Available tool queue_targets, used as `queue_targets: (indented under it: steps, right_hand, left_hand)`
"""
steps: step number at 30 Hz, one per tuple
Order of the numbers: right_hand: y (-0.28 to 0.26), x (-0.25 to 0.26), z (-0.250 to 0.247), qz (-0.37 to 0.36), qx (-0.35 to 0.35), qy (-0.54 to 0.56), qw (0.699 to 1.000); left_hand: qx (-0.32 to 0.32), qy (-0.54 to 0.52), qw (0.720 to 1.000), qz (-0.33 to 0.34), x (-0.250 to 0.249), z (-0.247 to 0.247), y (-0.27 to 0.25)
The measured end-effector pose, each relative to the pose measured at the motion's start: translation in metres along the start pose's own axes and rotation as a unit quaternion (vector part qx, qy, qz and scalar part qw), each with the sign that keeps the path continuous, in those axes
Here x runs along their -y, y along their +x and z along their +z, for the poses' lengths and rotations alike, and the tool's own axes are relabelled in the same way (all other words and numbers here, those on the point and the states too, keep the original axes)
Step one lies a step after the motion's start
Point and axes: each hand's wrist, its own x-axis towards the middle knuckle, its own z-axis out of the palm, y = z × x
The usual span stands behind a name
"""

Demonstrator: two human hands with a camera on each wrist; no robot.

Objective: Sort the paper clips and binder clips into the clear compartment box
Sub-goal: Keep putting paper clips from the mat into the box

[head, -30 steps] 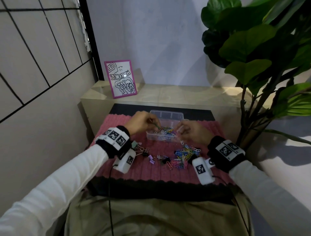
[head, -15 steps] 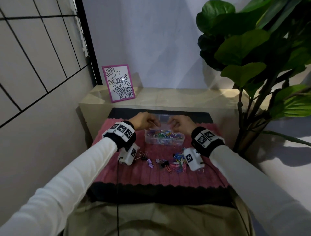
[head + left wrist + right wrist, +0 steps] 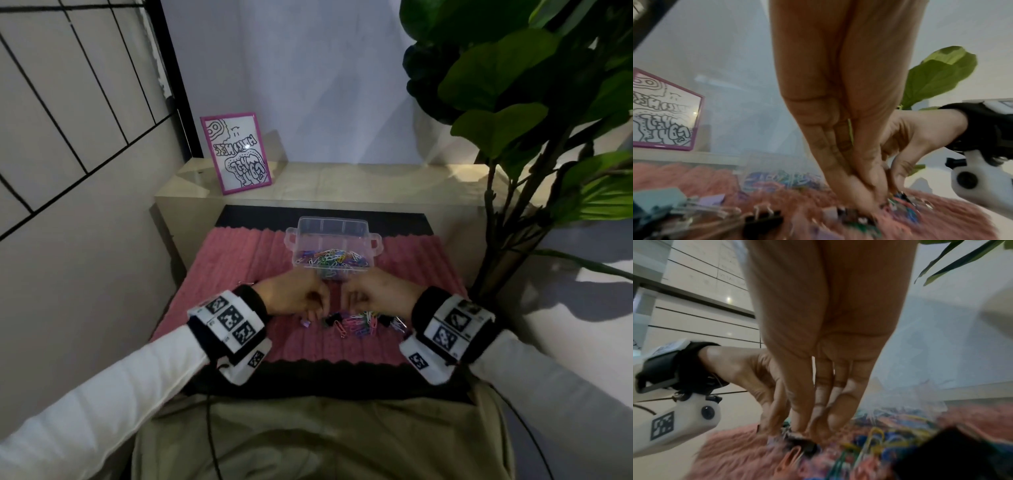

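Note:
The clear compartment box [image 3: 373, 240] stands at the far middle of the pink rug [image 3: 236, 263], with coloured paper clips [image 3: 329, 258] in its near compartments. A mixed pile of clips [image 3: 359, 323] lies nearer me. My left hand [image 3: 317, 313] reaches down at the pile's left edge, fingers and thumb bunched together [image 3: 867, 206]; blur hides what they hold. My right hand [image 3: 347, 306] meets it from the right. Its thumb and fingertips [image 3: 807, 433] pinch at a black binder clip [image 3: 805, 444]. A teal binder clip [image 3: 659, 199] and another black one [image 3: 764, 217] lie left of the pile.
A pink-framed drawing [image 3: 236, 154] leans on the pale ledge [image 3: 342, 185] behind the rug. A large leafy plant [image 3: 513, 137] rises at the right, close to my right arm. A tiled wall [image 3: 68, 137] closes the left side. A small purple binder clip [image 3: 305, 322] lies on the rug.
Both hands came back from over the clear box towards me and dropped onto the pile of clips. The box is now uncovered.

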Motion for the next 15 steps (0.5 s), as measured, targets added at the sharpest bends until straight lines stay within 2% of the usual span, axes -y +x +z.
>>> queue_targets:
  steps: [2, 5, 8, 12, 15]
  right_hand:
    - [-0.003, 0.002, 0.010, -0.014, 0.011, -0.038, 0.999]
    - [-0.003, 0.001, 0.014, -0.015, 0.000, -0.063, 0.998]
    - [0.002, 0.001, 0.012, 0.008, -0.001, -0.077, 0.997]
    - [0.009, -0.001, 0.018, 0.026, 0.063, -0.147, 0.987]
    - [0.011, -0.004, 0.023, 0.020, 0.036, -0.124, 0.991]
  left_hand:
    - [-0.003, 0.058, 0.998, 0.025, -0.001, 0.010, 0.001]
    - [-0.041, 0.145, 0.988, 0.031, 0.008, 0.016, 0.007]
    - [-0.037, 0.163, 0.986, 0.011, 0.015, 0.012, 0.013]
    - [-0.042, 0.168, 0.985, -0.019, 0.024, 0.009, 0.018]
    - [-0.065, 0.202, 0.976, -0.046, 0.026, 0.009, 0.015]
